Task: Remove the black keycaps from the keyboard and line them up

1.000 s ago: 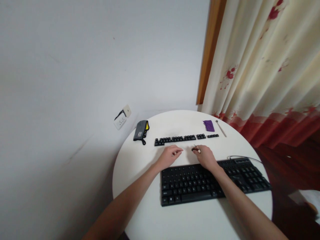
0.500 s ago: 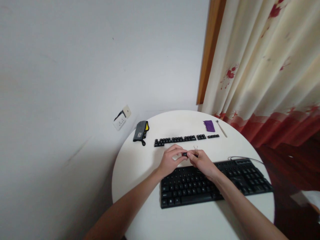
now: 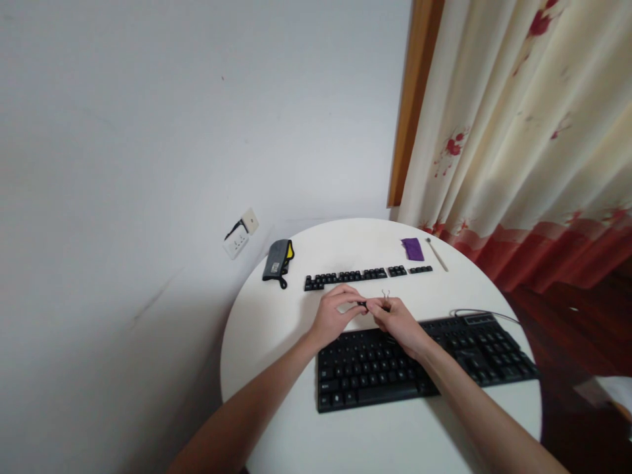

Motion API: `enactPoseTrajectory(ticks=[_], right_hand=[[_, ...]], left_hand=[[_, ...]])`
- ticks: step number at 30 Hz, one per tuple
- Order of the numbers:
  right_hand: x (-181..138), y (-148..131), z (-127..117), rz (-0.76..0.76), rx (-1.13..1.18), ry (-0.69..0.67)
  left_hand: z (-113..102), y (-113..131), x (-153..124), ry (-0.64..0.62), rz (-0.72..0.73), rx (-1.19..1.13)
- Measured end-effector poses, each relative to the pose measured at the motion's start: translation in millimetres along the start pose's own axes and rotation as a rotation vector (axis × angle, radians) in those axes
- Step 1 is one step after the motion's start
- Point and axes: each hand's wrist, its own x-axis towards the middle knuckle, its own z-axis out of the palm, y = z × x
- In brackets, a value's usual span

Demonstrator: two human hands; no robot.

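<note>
Together over the back edge of the black keyboard (image 3: pixel 375 375), both hands met fingertip to fingertip. The left hand (image 3: pixel 333 316) was pinched shut on a small dark keycap (image 3: pixel 363 304), which sat in the air between the two hands, just above the white round worktop (image 3: pixel 345 434). The right hand (image 3: pixel 399 319) was closed around a thin wire puller (image 3: pixel 386 293), whose two loops stuck up behind its knuckles. Whether the cap was touching the wire could not be made out.

Judging by that grip, the work in hand was handling the cap at the puller's tip. It would go best with the right hand holding the wire steady. The left fingers would grip the cap by its sides and draw it straight along the wire, without twisting, low over the worktop so that a slip would not send it rolling.

Beyond the hands lay a row of loose keycaps (image 3: pixel 345 276), well apart from the keyboard. Farther back lay a purple cloth (image 3: pixel 413 248) with a slim stick (image 3: pixel 437 255) just beside it. At the left rim lay a grey and yellow pouch (image 3: pixel 278 259).

Nothing written could be read. The key legends were too small, the pouch's pale tag was only a blur, and no brand showed anywhere.
</note>
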Motion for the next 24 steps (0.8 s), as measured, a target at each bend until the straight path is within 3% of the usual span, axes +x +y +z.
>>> enactPoseTrajectory(ticks=[6,12,18,24], right_hand=[[9,9,-4,0.003,-0.097,0.186],[12,17,-5,-0.016,-0.123,0.193],[12,20,-4,-0.011,-0.13,0.183],[11,18,-4,0.0,-0.129,0.177]], left_hand=[[-27,-28,10,0.004,0.003,0.259],[-62,-68,17,-0.073,-0.082,0.559],[-61,-81,14,-0.179,-0.098,0.656],[-63,-85,13,-0.15,-0.093,0.614]])
